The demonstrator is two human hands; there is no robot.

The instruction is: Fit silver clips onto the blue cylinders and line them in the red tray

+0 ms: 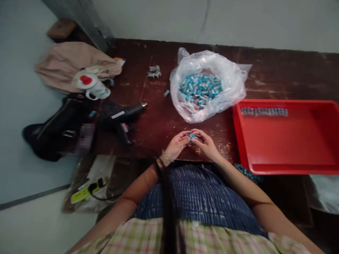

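Close to the table's front edge, my left hand (177,145) and my right hand (206,143) meet at the fingertips. Between them both pinch a small part with a blue end (192,136); its exact kind is too small to tell. Just beyond stands an opened clear plastic bag (230,84) heaped with small blue-ended cylindrical parts (200,86). One similar part (166,93) lies loose on the wood left of the bag. To the right, a red tray (280,167) has a row of small parts (264,112) lined up along its far side.
Left of my hands lies a black heat gun (119,118). Farther left are a lidded white mug (97,90), a beige cloth (63,63) and a black bag (50,130). A small cluster of metallic parts (154,72) sits at the back. Below is a yellow-green power strip (83,194).
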